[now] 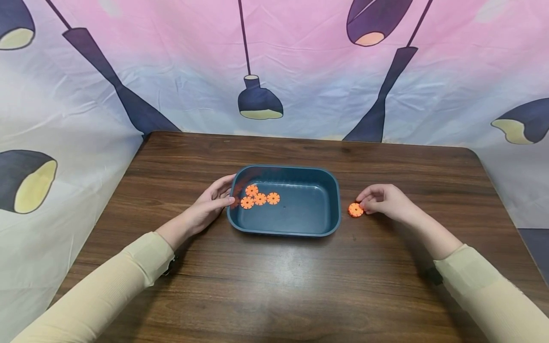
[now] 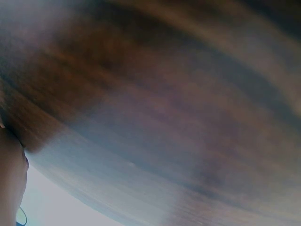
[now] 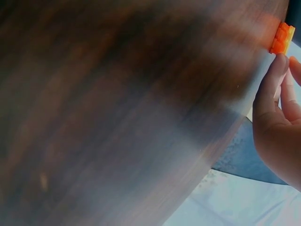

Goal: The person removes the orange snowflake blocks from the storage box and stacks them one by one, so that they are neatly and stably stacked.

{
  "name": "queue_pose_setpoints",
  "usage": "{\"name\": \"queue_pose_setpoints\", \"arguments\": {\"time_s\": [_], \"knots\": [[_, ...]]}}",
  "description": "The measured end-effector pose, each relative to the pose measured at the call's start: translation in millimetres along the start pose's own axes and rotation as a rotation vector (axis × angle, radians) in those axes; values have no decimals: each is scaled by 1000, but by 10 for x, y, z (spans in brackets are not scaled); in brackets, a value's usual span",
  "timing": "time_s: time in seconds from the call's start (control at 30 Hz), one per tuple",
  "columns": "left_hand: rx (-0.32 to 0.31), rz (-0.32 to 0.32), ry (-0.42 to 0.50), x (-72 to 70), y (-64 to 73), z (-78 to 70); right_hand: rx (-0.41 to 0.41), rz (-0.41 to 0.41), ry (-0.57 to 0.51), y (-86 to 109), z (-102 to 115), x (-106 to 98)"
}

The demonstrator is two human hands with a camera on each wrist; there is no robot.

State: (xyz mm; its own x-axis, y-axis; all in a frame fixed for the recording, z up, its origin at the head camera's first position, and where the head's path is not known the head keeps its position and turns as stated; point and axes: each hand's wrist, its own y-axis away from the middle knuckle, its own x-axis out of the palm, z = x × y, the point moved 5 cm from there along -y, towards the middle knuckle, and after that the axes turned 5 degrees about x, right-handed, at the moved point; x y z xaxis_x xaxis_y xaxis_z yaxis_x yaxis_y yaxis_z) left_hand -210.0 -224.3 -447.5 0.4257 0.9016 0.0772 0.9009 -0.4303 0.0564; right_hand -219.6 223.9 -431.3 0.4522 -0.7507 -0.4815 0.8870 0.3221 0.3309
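A dark blue rectangular plastic basin [image 1: 296,235] sits on the wooden table. Several orange notched discs [image 1: 259,199], shaped like flat flowers, lie in its left half. My left hand [image 1: 207,206] grips the basin's left end, thumb over the rim and fingers against the outside wall. To the right of the basin, my right hand [image 1: 386,202] pinches the edge of a small stack of orange discs [image 1: 355,210] at or just above the tabletop. That stack [image 3: 282,38] shows edge-on beyond the thumb in the right wrist view. The left wrist view shows mostly blurred table.
The dark brown wood-grain table [image 1: 274,295] extends around the basin, with rounded far corners. Behind it hangs a pink and pale blue cloth [image 1: 300,62] printed with lamps. Dark objects show at both sleeve cuffs.
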Motion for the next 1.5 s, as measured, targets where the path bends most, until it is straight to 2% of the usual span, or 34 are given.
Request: {"name": "queue_pose_setpoints", "arguments": {"time_s": [0.77, 1.17, 1.5], "knots": [[-5, -11, 2, 7, 1, 13, -31, -21, 2, 63, 184, -16], [2, -14, 10, 7, 8, 8, -84, -52, 63, 107, 445, 35], [4, -16, 11, 0, 1, 20, -174, -42, 28, 123, 726, 167]]}}
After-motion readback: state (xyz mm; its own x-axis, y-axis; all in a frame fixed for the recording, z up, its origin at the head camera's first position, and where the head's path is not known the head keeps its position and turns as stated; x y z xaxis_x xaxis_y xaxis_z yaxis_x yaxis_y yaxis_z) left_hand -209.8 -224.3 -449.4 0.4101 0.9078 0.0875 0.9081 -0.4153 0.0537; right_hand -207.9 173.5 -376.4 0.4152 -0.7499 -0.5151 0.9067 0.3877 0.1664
